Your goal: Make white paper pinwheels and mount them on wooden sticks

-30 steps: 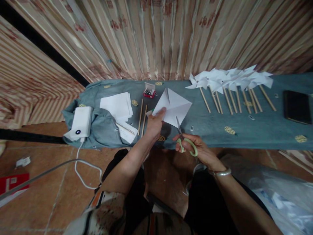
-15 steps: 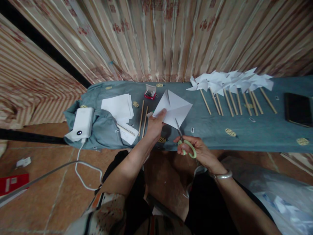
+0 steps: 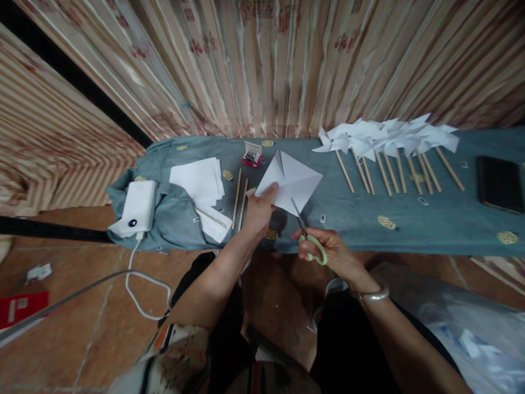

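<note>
My left hand grips a square sheet of white paper at its left corner, thumb on top. The sheet is turned cornerwise, with crease lines and a slit running in from its far corner. In my right hand is a pair of scissors with light green handles, fingers through the loops. Their blades point away from me and lie at the sheet's near corner. Beyond, to the right, several white paper pinwheels on wooden sticks lie in an overlapping row.
A cloth-covered bench runs across. Left of the sheet are wooden sticks, a small red box of pins, stacked paper and a white power bank with a cable. A dark phone-like slab lies far right.
The scissors and right hand have shifted very slightly left, with the blades a little further over the paper's near corner. The left hand and sheet have hardly moved.
</note>
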A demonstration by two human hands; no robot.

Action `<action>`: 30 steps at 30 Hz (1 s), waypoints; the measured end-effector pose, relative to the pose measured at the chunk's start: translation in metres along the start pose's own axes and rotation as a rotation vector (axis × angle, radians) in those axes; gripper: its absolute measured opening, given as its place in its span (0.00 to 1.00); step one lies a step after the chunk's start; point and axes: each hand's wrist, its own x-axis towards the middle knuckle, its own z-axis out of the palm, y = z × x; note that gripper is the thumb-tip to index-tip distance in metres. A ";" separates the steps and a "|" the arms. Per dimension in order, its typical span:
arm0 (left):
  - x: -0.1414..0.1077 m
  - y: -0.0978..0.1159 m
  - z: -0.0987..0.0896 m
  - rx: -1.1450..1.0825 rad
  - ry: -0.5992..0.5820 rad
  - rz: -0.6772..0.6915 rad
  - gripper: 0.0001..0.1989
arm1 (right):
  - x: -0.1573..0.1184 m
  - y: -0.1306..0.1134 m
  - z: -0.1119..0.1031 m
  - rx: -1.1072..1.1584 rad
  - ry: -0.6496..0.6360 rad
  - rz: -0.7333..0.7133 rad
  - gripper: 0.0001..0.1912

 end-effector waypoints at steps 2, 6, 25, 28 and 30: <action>-0.001 -0.001 0.001 0.024 0.005 0.012 0.12 | -0.001 -0.001 0.000 -0.008 0.008 -0.005 0.23; -0.004 -0.004 0.003 0.060 0.000 0.021 0.10 | -0.001 -0.005 -0.001 -0.031 0.023 -0.027 0.22; -0.005 -0.007 0.002 0.082 -0.030 0.027 0.10 | 0.002 -0.002 0.001 -0.021 0.065 -0.055 0.21; -0.005 -0.010 0.001 0.065 -0.030 0.050 0.11 | 0.001 -0.002 0.000 -0.027 0.057 -0.065 0.21; -0.005 -0.011 0.001 0.062 -0.029 0.055 0.11 | 0.002 -0.002 0.000 -0.028 0.054 -0.066 0.21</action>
